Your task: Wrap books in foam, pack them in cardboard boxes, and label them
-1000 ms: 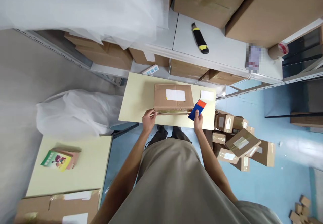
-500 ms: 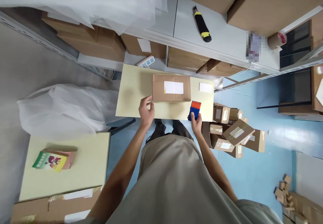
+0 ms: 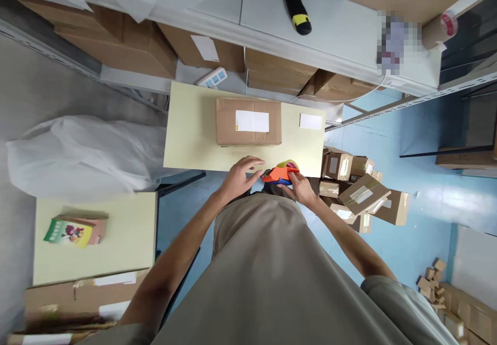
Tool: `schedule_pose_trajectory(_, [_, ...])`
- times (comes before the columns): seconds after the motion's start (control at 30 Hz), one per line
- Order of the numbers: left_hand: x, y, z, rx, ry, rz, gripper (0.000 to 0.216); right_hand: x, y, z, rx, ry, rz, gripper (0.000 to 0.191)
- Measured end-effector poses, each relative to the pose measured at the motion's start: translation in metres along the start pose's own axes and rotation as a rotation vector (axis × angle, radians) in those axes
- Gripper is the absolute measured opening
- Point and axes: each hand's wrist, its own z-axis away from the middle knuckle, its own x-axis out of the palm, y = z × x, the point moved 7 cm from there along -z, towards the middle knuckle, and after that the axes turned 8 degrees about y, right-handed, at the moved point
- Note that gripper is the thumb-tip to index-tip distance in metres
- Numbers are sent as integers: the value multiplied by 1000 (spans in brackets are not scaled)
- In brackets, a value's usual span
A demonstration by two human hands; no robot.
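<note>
A sealed cardboard box (image 3: 248, 122) with a white label lies on the pale yellow table (image 3: 190, 132) in front of me. Near the table's front edge my right hand (image 3: 301, 188) holds an orange and blue tape dispenser (image 3: 280, 173), tilted on its side. My left hand (image 3: 240, 175) reaches in from the left, fingers spread, fingertips touching the dispenser's front end. A loose white label (image 3: 310, 121) lies on the table right of the box.
A black and yellow utility knife (image 3: 294, 4) and a tape roll (image 3: 440, 28) lie on the grey shelf behind. Small taped boxes (image 3: 361, 195) are piled on the blue floor at right. A second table (image 3: 97, 241) at left carries a colourful booklet (image 3: 68, 231). White plastic wrap (image 3: 77, 148) lies left.
My left hand left the box's corner and moved right to the dispenser. My right hand pulled the dispenser back from the box toward my body and turned it on its side.
</note>
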Motion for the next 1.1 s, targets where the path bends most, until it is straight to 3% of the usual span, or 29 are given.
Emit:
schedule_pose_trajectory(0.2, [39, 25, -9, -27, -44, -19, 19, -15, 37, 7, -102, -19, -52, 59])
schedule_pose_trajectory(0.47, [82, 61, -15, 23, 103, -164, 19, -39, 88, 15, -146, 8, -130, 57])
schedule_pose_trajectory(0.77, [129, 57, -23, -57, 177, -212, 17, -47, 126, 15, -147, -67, -153, 63])
schedule_pose_trajectory(0.9, [136, 55, -22, -99, 178, -254, 23, -44, 135, 13, -100, -155, -144, 65])
schedule_pose_trajectory(1.1, [142, 49, -14, -88, 190, -268, 26, -40, 137, 8, -128, -182, -139, 64])
